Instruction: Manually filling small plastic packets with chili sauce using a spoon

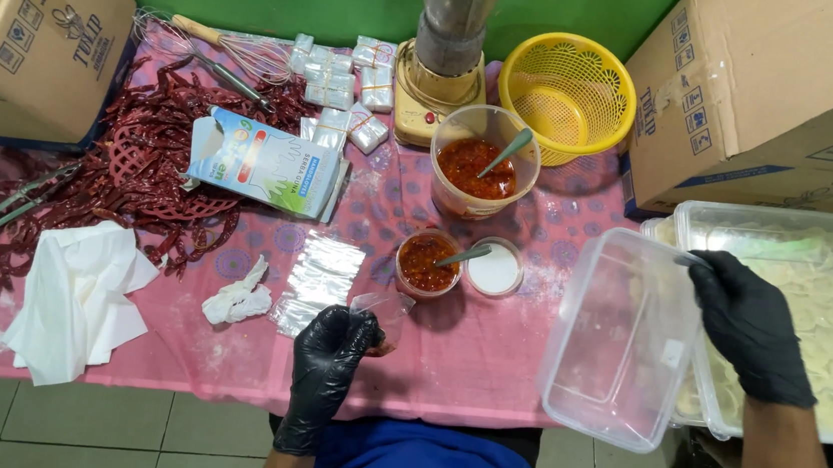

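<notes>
My left hand [328, 357], in a black glove, pinches a small clear bag [385, 312] by its mouth, fingers closed on the plastic just above the table [486, 361] edge; my right hand [752, 324], gloved too, grips the rim of a clear lid [618, 337], tilted up off a tub [813, 299] of pale crackers that sits at the table's right end. I judge the step to be packing: the bag is held ready for filling while the tub is being uncovered; the next move calls for a steady left hand to keep the bag's mouth open, and a free right hand, so the lid must be put down somewhere first.

Just beyond the bag stand a small cup of red sauce [427, 261] with a spoon in it and a cup of white powder [495, 268], touching; behind them a larger sauce tub [477, 167], then a blender [443, 66] and a yellow basket [567, 95]. To the left lie flat empty bags [318, 271], a carton [267, 163], dried chillies [143, 140], a whisk [227, 47], tongs [1, 213] and white paper [79, 300]; cardboard boxes [760, 93] stand at both far corners.
</notes>
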